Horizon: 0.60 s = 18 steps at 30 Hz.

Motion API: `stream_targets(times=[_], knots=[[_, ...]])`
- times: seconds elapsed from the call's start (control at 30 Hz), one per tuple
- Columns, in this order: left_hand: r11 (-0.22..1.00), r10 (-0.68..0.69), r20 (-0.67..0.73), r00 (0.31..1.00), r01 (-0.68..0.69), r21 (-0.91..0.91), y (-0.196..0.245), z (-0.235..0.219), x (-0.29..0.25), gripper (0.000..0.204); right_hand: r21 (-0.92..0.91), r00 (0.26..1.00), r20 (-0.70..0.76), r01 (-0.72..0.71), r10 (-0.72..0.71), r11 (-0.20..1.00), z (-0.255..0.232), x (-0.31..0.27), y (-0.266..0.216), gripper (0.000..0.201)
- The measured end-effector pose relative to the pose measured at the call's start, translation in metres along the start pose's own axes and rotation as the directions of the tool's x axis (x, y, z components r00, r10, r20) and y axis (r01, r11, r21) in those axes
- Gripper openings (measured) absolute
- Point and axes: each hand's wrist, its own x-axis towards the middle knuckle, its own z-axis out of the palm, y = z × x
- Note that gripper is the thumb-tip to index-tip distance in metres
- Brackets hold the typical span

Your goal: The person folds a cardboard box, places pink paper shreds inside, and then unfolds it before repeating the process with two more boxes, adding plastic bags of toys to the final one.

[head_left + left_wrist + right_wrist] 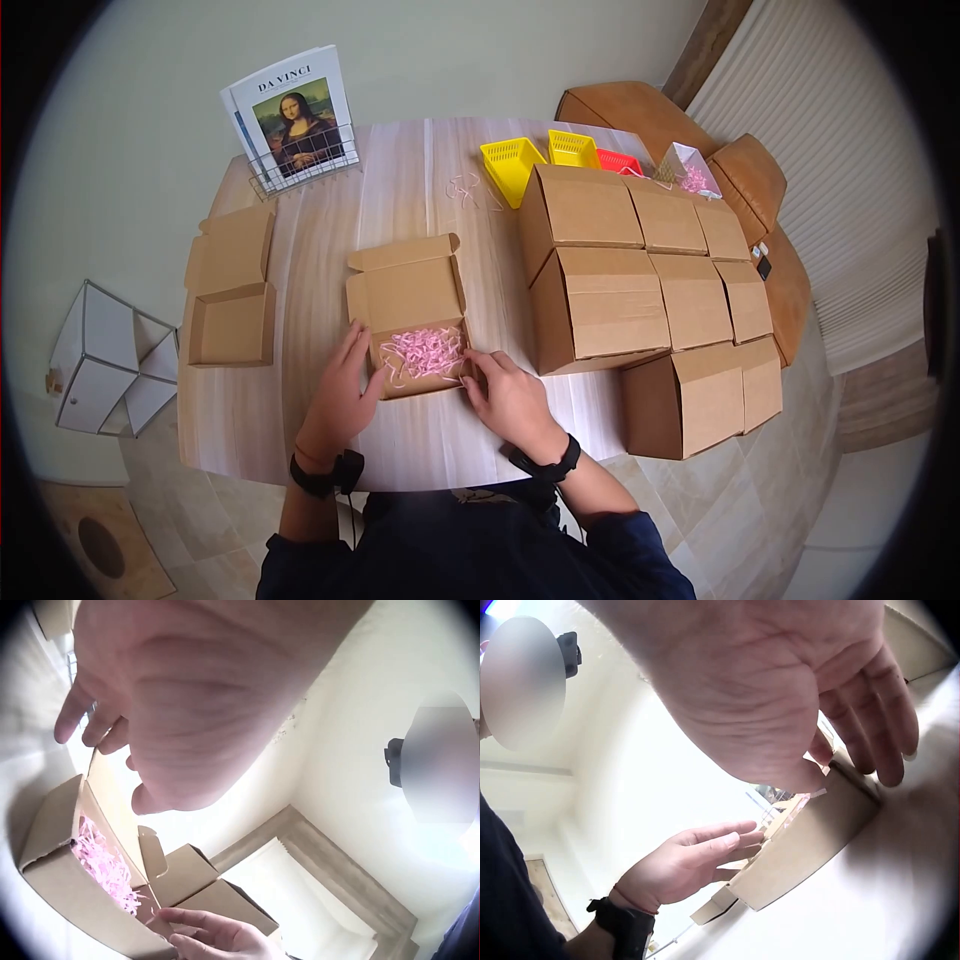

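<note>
A small open cardboard box [405, 285] stands before me, its lid folded back. Pink paper shreds [425, 352] fill much of its base, with loose strands near the right wall. Along the box's left side lies my left hand [342, 392], fingers extended and thumb near the front corner. My right hand [510, 400] is at the front right corner, thumb and index finger apart at the rim by a stray strand. In the right wrist view, the other fingers of the right hand [750, 690] reach loosely along the outside of the wall.
Another open cardboard box [232, 325] sits at the left. Closed cardboard boxes [610, 300] are stacked at the right. Behind them are yellow baskets [512, 170], a red basket [618, 160] and a container of pink shreds [690, 170]. A wire rack [305, 165] holds magazines at the back left.
</note>
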Motion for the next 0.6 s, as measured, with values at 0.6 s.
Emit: stream_targets(times=[0.6], knots=[[0.884,0.166,0.313,0.935,-0.282,0.374,0.026,-0.003,0.042,0.039,-0.288,0.966,0.026,0.253,-0.256,0.924,0.017,0.039,-0.026,0.036]])
